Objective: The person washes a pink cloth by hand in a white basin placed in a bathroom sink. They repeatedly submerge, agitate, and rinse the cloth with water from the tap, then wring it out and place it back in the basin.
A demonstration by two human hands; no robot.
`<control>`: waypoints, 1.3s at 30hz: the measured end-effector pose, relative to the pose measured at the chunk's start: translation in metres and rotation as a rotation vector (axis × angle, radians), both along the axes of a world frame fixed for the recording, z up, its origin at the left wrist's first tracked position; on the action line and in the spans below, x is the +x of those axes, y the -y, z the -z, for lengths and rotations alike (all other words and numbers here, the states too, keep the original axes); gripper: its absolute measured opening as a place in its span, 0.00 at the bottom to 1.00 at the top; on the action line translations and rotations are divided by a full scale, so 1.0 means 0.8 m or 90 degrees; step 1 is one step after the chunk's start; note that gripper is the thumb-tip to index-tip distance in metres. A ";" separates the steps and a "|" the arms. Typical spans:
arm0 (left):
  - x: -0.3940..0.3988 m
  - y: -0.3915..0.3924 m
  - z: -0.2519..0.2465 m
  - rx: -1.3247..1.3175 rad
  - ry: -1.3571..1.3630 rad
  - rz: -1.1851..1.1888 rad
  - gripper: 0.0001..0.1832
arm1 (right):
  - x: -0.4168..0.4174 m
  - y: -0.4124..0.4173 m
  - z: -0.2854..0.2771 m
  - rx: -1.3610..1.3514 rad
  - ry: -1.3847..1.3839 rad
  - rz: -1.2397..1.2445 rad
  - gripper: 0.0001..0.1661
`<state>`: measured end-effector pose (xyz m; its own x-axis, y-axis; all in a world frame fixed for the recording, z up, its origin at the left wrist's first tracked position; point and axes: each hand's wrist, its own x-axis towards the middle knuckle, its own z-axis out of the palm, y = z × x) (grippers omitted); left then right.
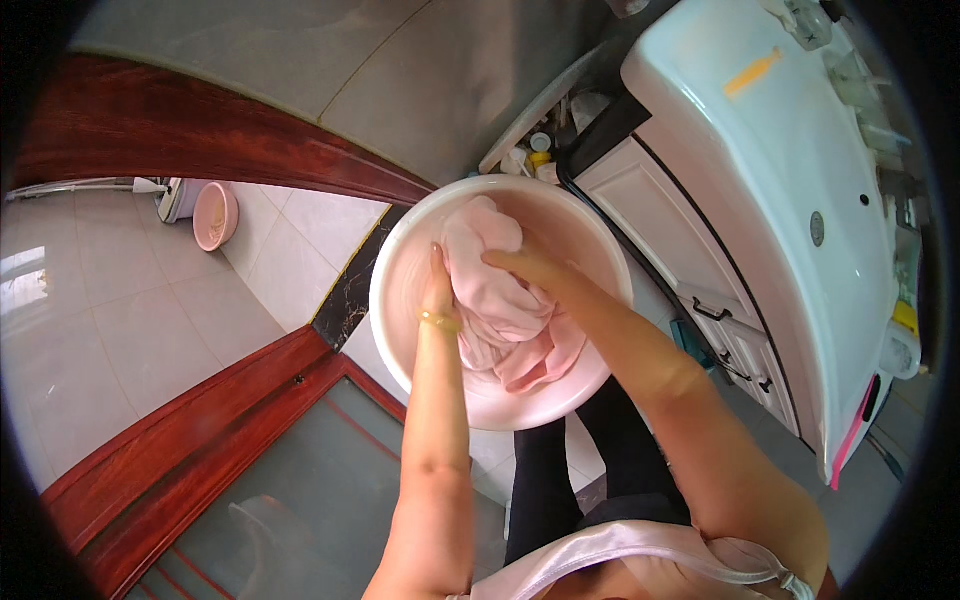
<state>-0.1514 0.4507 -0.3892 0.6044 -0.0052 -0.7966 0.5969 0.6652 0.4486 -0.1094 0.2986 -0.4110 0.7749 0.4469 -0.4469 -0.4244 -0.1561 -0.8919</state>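
Observation:
A large white plastic basin [394, 255] is in front of my legs, holding a bunched pale pink cloth [487, 277] and a darker pink fabric piece [551, 360] beneath it. My left hand [441, 283], with a yellowish bangle [440, 321] at its wrist, grips the cloth's left side, some fingers hidden by the folds. From the other side my right hand [529, 266] holds the cloth, its thumb on top and the other fingers mostly out of sight. Whether water is in the basin I cannot tell.
To the right runs a white washbasin [757, 172] above a cabinet [675, 217], with an orange tube-like item [754, 73] on it. Bottles [536, 157] crowd behind the basin. At left are a red wooden door frame [187, 420] and a small pink bucket [216, 216].

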 end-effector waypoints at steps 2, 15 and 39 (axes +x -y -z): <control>-0.031 -0.020 -0.023 0.127 0.139 0.054 0.32 | -0.003 0.006 -0.050 0.012 0.104 -0.109 0.34; -0.098 0.016 -0.037 0.993 0.109 0.781 0.56 | -0.062 0.065 -0.072 -0.460 0.506 -0.380 0.53; -0.010 -0.002 0.004 0.243 -0.221 -0.043 0.35 | -0.010 -0.015 -0.012 -0.161 0.011 -0.022 0.35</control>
<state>-0.1595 0.4525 -0.3922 0.2931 0.3551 -0.8877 0.7149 0.5350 0.4501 -0.1176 0.3106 -0.4010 0.7697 0.3483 -0.5350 -0.4005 -0.3891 -0.8296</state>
